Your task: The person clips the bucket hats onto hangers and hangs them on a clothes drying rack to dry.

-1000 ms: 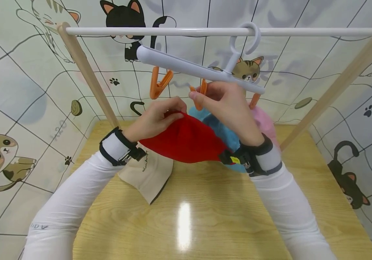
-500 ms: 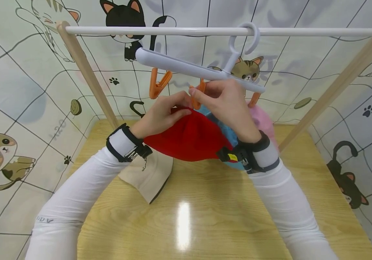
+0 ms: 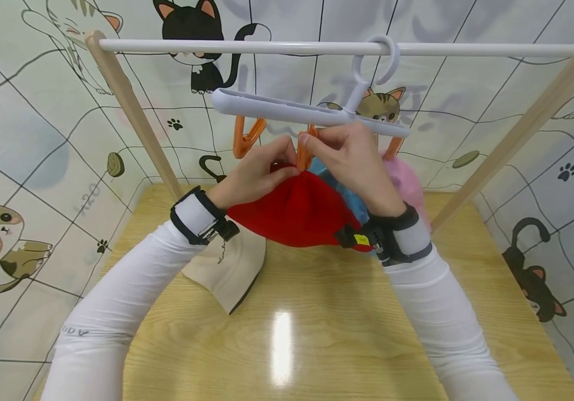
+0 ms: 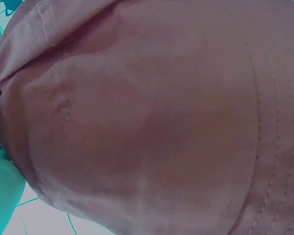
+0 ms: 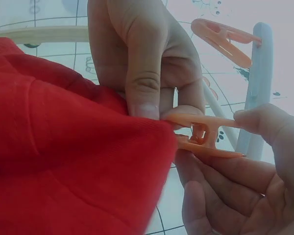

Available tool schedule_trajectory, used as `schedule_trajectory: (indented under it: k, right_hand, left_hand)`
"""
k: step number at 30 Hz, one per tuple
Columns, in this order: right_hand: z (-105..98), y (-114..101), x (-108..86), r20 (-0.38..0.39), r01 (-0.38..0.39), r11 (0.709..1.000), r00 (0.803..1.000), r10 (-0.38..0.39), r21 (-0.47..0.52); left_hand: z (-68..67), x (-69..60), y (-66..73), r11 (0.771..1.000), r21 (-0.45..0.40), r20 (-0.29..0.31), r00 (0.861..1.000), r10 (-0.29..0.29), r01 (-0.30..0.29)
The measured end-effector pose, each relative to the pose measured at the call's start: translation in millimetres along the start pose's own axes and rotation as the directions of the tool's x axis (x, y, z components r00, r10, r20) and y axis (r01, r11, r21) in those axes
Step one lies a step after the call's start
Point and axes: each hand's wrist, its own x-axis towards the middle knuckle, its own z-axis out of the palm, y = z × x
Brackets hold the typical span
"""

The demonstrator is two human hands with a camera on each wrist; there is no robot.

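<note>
Our left hand (image 3: 256, 172) pinches the red hat (image 3: 299, 217). Our right hand (image 3: 354, 161) squeezes an orange clip (image 3: 304, 158) at the hat's edge.

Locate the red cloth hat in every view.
Head: the red cloth hat is at centre, below the pale plastic clothes hanger.
Left wrist: the hat fills most of the picture, tinted pinkish brown.
Right wrist: left side, reaching the middle.
Shared landmark: the left hand, teal-tinted in the left wrist view.
</note>
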Motion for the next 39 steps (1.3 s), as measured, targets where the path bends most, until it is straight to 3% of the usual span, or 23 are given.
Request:
schedule_trajectory:
  k: [12,23,29,35,39]
  right_hand:
    - [-2,1,0.1,0.029,-0.051,0.997,0.998,0.05,0.065]
    - [-3,6,-0.4,0.049,-0.04,0.993,0.998,0.035,0.109]
    - [-3,7,-1.3,0.081,-0.077,0.987,0.995,0.066,0.143]
    - [-2,8,-2.2,0.101,-0.121,0.987,0.989,0.111,0.101]
    - [1,11,-2.6,0.086,-0.101,0.994,0.992,0.097,0.05]
  left_hand:
    - [0.6,6.3,-2.4,0.991,-0.087,-0.004,0.995,0.101,-0.101]
    - [-2.8,9.7,6.6,0.998,-0.055,0.029,0.999,0.024,-0.022]
    - [-1.9,9.9,5.6,0.999,-0.041,0.067,0.998,0.008,-0.005]
    - [-2.4,8.3,1.8,0.999,-0.032,0.084,0.996,0.0,0.002]
    - [-2.8,7.2,-1.7,1.0,-0.028,0.085,0.996,0.001,0.002]
